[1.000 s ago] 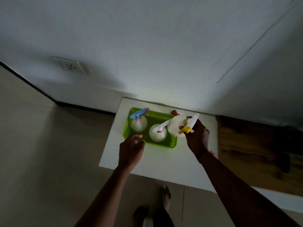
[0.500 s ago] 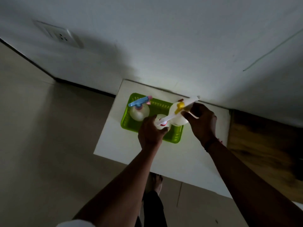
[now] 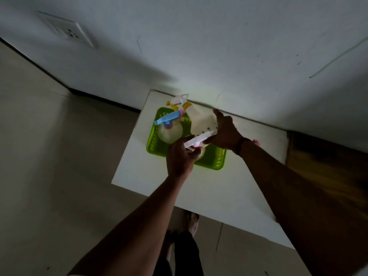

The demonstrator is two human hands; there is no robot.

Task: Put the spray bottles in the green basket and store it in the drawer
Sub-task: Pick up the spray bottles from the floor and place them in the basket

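A green basket (image 3: 216, 163) sits on a white table top (image 3: 209, 188) against the wall. A blue-nozzle spray bottle (image 3: 169, 127) stands in its left end. My left hand (image 3: 180, 157) grips the red-collared white-nozzle spray bottle (image 3: 197, 141) in the basket's middle. My right hand (image 3: 226, 132) holds the yellow-collared spray bottle (image 3: 200, 119) tilted on its side over the basket's back, its nozzle pointing left toward the wall.
The wall (image 3: 199, 46) runs right behind the table, with a power socket (image 3: 67, 30) at upper left. A wooden surface (image 3: 326, 166) adjoins the table on the right. Tiled floor (image 3: 49, 156) and my feet (image 3: 191, 222) lie below the table's front edge.
My left hand moved from the basket's front rim onto the middle bottle's nozzle. My right hand tipped the yellow-collared bottle over so that its nozzle now points left.
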